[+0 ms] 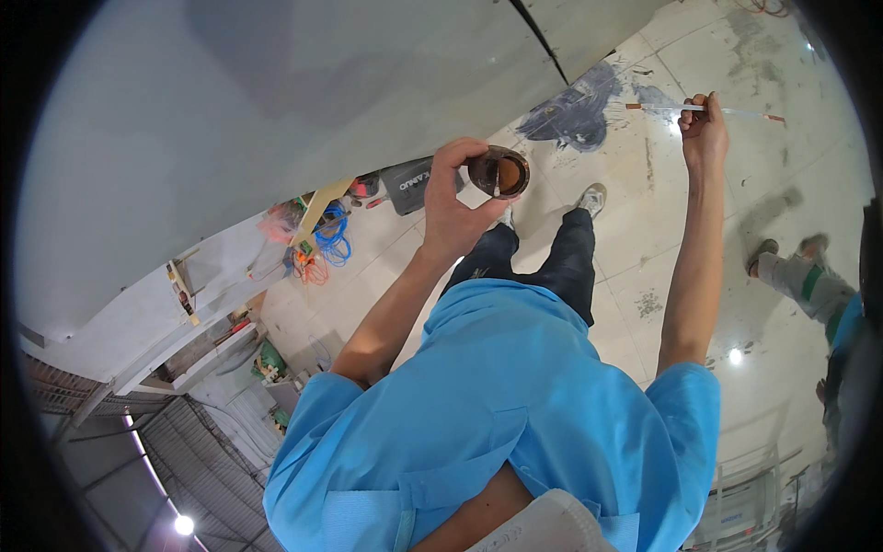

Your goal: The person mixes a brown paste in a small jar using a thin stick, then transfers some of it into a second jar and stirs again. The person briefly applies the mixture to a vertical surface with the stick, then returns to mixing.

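My left hand (452, 207) is closed round a small dark round pot (475, 171), its mouth tipped toward me. Brown stuff (510, 175) shows inside, with a narrow pale streak near the inner wall. Out to the right, my right hand (704, 133) pinches a long thin whitish stick (655, 107) across its fingers. Both ends of the stick look reddish brown; whether it is a brush I cannot make out. The stick is well apart from the pot. Close beyond my left hand is a large smooth grey panel (303, 101).
Grey smears (575, 115) mark the tiled floor (625, 304) ahead of my shoes. A dark case (405, 189), a coiled blue hose (333, 235) and other clutter lie by the panel's lower edge at left. Another person's legs (800, 276) are at the right.
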Tool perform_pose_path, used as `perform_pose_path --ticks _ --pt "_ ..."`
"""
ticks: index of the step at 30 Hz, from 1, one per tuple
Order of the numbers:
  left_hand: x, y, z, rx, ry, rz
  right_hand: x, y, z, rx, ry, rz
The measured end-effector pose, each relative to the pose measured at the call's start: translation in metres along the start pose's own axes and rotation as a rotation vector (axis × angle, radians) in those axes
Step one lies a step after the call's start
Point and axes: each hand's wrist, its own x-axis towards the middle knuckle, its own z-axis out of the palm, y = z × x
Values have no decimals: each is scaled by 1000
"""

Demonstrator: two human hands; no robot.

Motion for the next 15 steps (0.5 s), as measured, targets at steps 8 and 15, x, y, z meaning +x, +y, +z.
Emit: perform_pose_path --ticks 8,15 --pt "18 33 46 -61 -10 104 -12 -50 -12 -94 -27 -68" --pt "15 36 33 -55 -28 111 -38 -62 -2 -110 6 -146"
